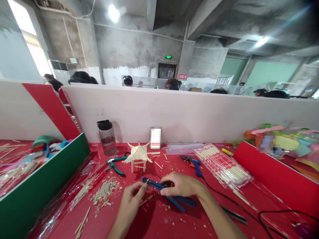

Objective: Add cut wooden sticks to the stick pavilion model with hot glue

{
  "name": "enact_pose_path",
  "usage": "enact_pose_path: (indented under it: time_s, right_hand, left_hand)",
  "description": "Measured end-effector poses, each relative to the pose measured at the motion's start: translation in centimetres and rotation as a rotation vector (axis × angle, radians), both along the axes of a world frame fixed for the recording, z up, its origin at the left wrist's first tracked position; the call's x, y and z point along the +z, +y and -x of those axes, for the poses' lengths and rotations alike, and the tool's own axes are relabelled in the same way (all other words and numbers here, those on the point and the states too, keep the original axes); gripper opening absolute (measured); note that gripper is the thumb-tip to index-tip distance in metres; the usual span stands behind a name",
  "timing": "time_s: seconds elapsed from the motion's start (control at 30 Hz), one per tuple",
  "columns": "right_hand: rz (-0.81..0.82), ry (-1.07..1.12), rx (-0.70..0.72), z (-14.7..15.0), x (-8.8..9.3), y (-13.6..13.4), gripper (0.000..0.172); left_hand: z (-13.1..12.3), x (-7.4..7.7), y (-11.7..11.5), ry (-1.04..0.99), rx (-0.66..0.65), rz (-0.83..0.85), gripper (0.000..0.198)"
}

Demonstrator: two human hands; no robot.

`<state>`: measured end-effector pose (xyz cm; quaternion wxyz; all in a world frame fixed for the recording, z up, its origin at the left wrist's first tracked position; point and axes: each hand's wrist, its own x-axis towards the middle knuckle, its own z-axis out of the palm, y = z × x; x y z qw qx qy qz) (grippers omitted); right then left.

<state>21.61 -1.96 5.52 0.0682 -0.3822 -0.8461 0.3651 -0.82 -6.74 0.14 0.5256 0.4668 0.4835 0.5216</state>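
My right hand [178, 186] is closed around blue-handled pliers [175, 199] near their pivot, with the handles spreading toward the lower right. At the jaws, the thumb and fingers of my left hand [133, 197] are pinched together; what lies between them is too small to make out. A thin wooden stick [146, 200] shows just beside the left fingertips, and I cannot tell whether they touch it. Behind both hands stands a small pavilion model [139, 155] built from wooden sticks, upright on its legs.
Cut stick pieces [106, 192] lie in a pile at left, near green-handled pliers [117, 166]. A bottle [107, 137] and a lit phone [156, 138] stand by the white partition [186, 116]. Rightward are a glue gun [195, 165] with cord and bagged sticks [221, 162].
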Motion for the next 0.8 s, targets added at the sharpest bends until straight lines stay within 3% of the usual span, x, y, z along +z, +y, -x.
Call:
enact_pose_path:
  time_s: [0.37,0.6,0.8]
  right_hand:
    - [-0.006,0.018,0.014,0.0,0.0,0.1,0.036]
    - [-0.067,-0.071,-0.003,-0.4,0.3,-0.1,0.039]
    - [-0.104,-0.198,-0.036,-0.9,0.7,-0.2,0.043]
  left_hand:
    - [0.3,-0.7,0.2,0.092,-0.014,-0.047,0.051]
    - [1.0,-0.9,0.2,0.34,-0.118,-0.155,0.042]
    - [2.0,-0.3,0.0,0.561,-0.004,-0.293,0.031]
